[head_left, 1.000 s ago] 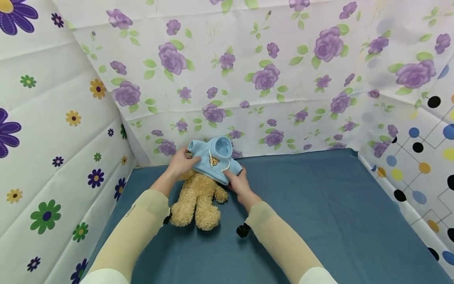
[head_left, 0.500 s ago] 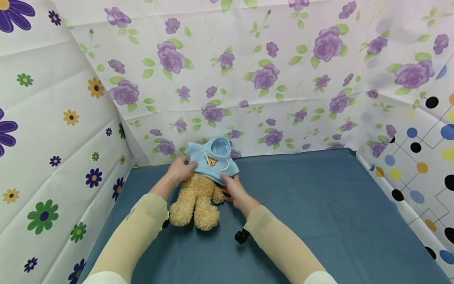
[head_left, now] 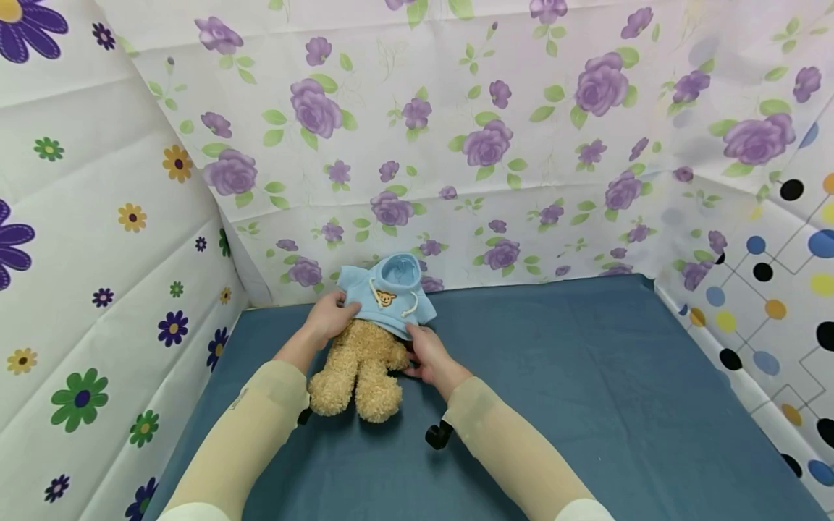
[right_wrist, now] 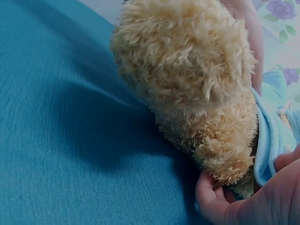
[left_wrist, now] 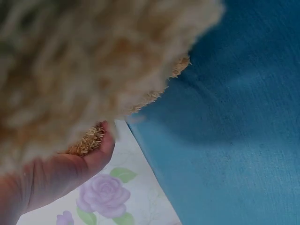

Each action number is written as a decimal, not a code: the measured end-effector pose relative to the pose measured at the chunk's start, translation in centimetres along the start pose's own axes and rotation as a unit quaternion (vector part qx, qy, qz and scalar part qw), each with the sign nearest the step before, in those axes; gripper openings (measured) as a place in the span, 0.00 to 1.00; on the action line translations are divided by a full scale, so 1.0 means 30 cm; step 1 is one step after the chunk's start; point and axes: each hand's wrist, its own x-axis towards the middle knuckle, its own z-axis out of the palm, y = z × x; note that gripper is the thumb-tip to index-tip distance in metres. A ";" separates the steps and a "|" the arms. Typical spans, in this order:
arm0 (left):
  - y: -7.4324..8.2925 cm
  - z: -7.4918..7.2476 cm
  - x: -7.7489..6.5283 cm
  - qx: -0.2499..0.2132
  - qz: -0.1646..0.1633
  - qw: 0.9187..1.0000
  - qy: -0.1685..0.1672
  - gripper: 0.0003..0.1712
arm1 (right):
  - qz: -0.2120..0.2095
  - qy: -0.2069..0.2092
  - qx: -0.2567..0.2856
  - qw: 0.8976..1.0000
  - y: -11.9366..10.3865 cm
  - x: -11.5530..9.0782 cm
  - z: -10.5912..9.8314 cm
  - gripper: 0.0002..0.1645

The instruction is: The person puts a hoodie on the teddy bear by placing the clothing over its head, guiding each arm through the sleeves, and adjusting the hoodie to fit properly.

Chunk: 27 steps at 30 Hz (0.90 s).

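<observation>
A curly tan teddy bear [head_left: 357,362] lies on its back, legs toward me. Its head and chest are covered by a small light blue hoodie [head_left: 371,289] with a bear face on the front and white drawstrings. My left hand [head_left: 328,316] grips the bear's side at the hoodie's hem, thumb on top. In the left wrist view, its fingers curl round tan fur [left_wrist: 89,140]. My right hand [head_left: 432,359] has its thumb on the hem at the other side. The right wrist view shows its fingers [right_wrist: 211,199] bent under the bear's arm [right_wrist: 225,161].
A dark blue cloth [head_left: 554,391] covers the table. Behind the bear rises a white curtain [head_left: 443,166] with purple roses. Flowered fabric [head_left: 98,289] stands on the left and dotted fabric [head_left: 769,311] on the right.
My right hand has let go of the sleeve area and shifted left and down to the hem and the bear's arm. The hoodie has moved slightly left; my left hand stays at its side.
</observation>
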 end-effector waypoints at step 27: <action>-0.027 0.051 -0.050 -0.052 0.011 0.999 0.000 0.25 | -0.082 0.032 -0.066 0.994 0.039 -0.022 -0.048 0.24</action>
